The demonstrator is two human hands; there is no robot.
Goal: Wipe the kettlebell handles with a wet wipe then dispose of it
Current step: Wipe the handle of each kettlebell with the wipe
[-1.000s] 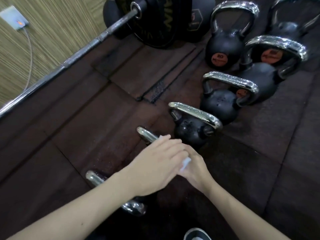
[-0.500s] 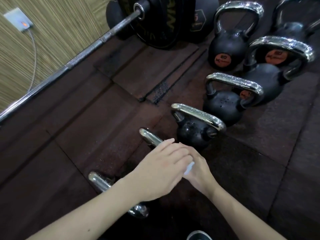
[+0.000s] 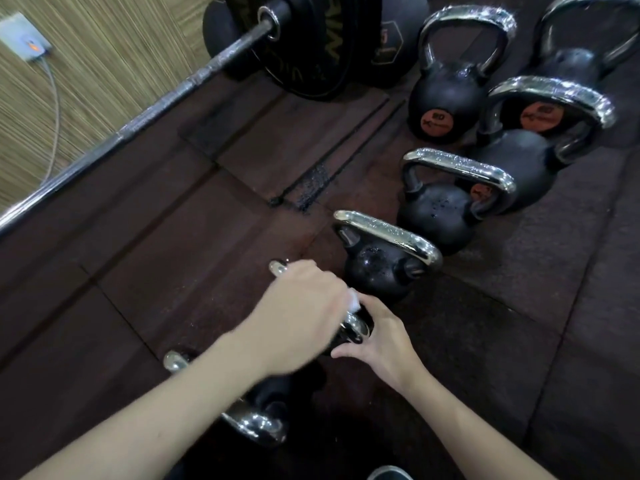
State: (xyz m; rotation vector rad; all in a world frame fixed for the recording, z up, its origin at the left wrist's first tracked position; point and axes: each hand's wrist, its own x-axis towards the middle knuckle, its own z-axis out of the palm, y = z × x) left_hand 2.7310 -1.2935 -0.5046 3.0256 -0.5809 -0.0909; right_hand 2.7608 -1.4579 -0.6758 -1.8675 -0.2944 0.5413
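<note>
Several black kettlebells with chrome handles stand in a row on the dark rubber floor. My left hand is closed over the handle of the second-nearest kettlebell, pressing a white wet wipe against it. Only a corner of the wipe shows at my fingertips. My right hand grips that kettlebell at the right end of its handle, steadying it. The handle's left tip pokes out past my left hand. My left forearm partly covers the nearest kettlebell. The following one stands just beyond my hands.
A barbell with black plates lies diagonally at the upper left, against a woven wall holding a socket and cable. More kettlebells crowd the upper right. A shoe tip shows at the bottom edge.
My left hand slid left along the handle with the wipe, uncovering the handle's right end. My right hand now curls around that end.
</note>
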